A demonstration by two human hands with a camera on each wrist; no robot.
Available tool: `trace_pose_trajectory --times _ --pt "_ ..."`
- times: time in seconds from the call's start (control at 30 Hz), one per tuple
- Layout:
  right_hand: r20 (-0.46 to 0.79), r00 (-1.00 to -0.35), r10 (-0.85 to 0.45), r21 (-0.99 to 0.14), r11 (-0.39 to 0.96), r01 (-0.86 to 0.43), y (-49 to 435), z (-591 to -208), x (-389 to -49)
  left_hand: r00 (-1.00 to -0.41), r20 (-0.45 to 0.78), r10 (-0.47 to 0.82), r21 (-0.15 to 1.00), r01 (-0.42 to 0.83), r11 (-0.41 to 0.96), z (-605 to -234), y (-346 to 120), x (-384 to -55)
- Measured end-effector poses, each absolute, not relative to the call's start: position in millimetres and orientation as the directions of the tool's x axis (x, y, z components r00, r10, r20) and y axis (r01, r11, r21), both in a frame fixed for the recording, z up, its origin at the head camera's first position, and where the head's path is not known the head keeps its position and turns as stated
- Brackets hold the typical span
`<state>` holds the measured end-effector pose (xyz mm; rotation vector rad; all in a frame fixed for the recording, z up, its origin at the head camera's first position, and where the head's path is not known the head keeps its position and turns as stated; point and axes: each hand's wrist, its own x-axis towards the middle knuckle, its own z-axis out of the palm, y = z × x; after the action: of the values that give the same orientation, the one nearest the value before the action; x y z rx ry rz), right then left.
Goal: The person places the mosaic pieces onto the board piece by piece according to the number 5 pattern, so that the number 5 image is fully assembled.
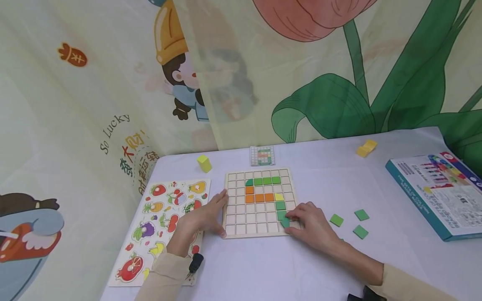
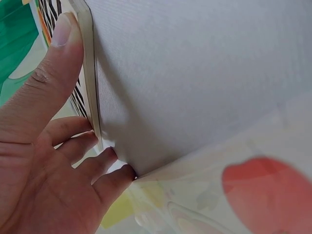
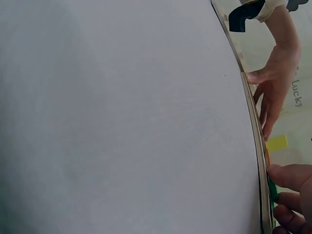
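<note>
A wooden grid board lies on the white-covered table. Flat tiles fill some of its squares: a green row near the top, orange tiles below it, one yellow tile and green ones under that. My left hand rests along the board's left edge, thumb at the lower corner and fingers extended. At the lower right of the grid, my right hand pinches a green tile between thumb and fingers, just below the placed green tiles. The right wrist view shows this green tile by the thumb.
Several loose green tiles lie right of my right hand. A fruit-picture board is on the left, partly under my left arm. A small pattern card, a yellow-green block and yellow blocks stand behind. A box lies far right.
</note>
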<state>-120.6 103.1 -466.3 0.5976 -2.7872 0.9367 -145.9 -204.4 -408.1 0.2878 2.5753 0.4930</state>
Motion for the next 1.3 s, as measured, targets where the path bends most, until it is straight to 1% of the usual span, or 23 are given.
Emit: trace_pose_trajectory --times 0.4,0.5,0.63,0.77,0.87,1.13,1.2,1.3 --pt "0.307 -0.900 -0.309 -0.471 0.773 -0.426 101 -466 -117 -0.853 -0.436 0.286 0.392 0.107 0.914 -407 -203 -149" --pt "0.287 -0.902 -0.323 -0.511 0.745 -0.429 104 -466 -118 -0.854 -0.433 0.290 0.391 0.112 0.914 -406 -203 -149" --pt "0.207 -0.911 -0.358 -0.613 0.678 -0.406 110 -465 -123 -0.854 -0.434 0.288 0.388 0.111 0.915 -406 -202 -150" --pt "0.138 -0.913 -0.385 -0.672 0.640 -0.372 114 -465 -128 -0.853 -0.439 0.283 0.382 0.108 0.918 -405 -202 -150" --pt "0.112 -0.917 -0.384 -0.686 0.637 -0.351 114 -466 -129 -0.852 -0.439 0.286 0.388 0.107 0.916 -405 -202 -150" --pt "0.099 -0.923 -0.373 -0.685 0.647 -0.335 110 -464 -128 -0.851 -0.445 0.278 0.393 0.093 0.915 -406 -203 -148" --pt "0.084 -0.923 -0.376 -0.684 0.651 -0.328 112 -462 -128 -0.851 -0.448 0.276 0.392 0.091 0.916 -407 -203 -148" --pt "0.098 -0.922 -0.375 -0.672 0.658 -0.339 121 -459 -131 -0.851 -0.446 0.278 0.394 0.092 0.914 -407 -203 -147"
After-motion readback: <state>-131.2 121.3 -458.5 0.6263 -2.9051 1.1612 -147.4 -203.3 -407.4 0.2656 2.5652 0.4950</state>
